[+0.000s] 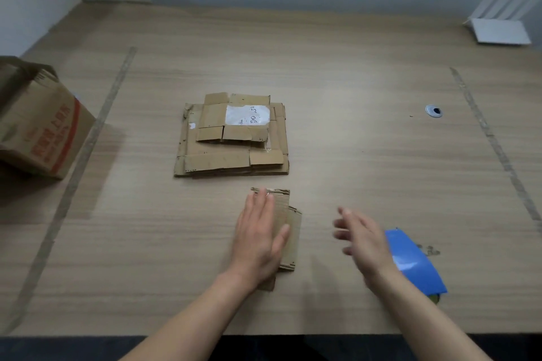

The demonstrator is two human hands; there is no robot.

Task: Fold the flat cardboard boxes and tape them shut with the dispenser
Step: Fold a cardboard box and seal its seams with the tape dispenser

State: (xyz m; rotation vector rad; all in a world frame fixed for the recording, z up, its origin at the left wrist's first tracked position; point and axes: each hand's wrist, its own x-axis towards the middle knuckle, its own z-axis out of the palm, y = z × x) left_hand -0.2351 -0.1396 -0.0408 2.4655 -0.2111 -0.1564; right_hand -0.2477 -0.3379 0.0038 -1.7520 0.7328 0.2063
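Head camera looked down on a pale wood-grain table (352,155) with two bare forearms reaching in from the near edge. The left hand (259,239) lay flat, fingers straight and close together, palm pressed on a small flattened cardboard box (289,224) near the front of the table; nothing was curled round it. That box was brown corrugated board, roughly rectangular, with ragged wavy edges at its far end and a flap sticking out to the right of the hand. The right hand (362,239) hovered above the table just right of it, fingers spread loosely and holding nothing; it was blurred, so finer detail of the fingers could not be told. Just beside and partly behind that wrist lay the tape dispenser (413,264), showing a glossy blue curved plastic body with a bit of darker roll at its lower end.

Further back, in the middle of the table, sat a stack of flat cardboard boxes (231,141), larger sheets below and smaller ones on top, creased and worn, the top one bearing a white label (247,115) with handwriting. At the left edge stood a big brown carton (41,129), tilted, printed with red lettering. A white folded stand (501,26) sat in the far right corner, and a small round metal grommet (434,111) was set into the tabletop.
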